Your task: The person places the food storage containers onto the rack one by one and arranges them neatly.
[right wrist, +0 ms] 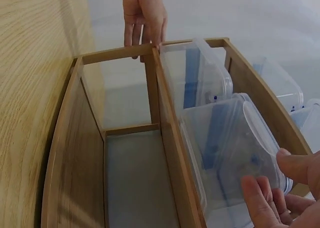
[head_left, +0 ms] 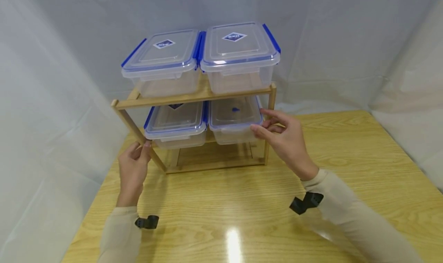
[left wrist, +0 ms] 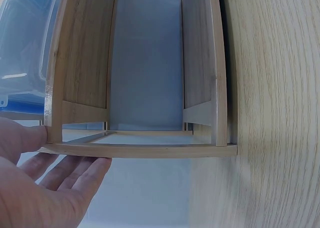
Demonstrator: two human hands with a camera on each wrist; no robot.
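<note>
A two-tier wooden rack (head_left: 194, 98) holds clear lidded food containers with blue edges. My left hand (head_left: 134, 167) grips the rack's left front post at lower-shelf height; in the left wrist view its thumb lies on the shelf end and the fingers pass behind the post. At the lower right container (head_left: 237, 117), my right hand (head_left: 285, 140) holds the front right corner, thumb at the front and fingers at the side. Beside it on the lower shelf sits another container (head_left: 176, 120). The right wrist view shows my right hand's thumb and fingers against the clear plastic.
Two more containers, a left one (head_left: 162, 53) and a right one (head_left: 240, 47), stand on the upper shelf. The rack rests on a wood-grain table (head_left: 207, 201). A pale sheet (head_left: 328, 44) hangs behind and at the sides.
</note>
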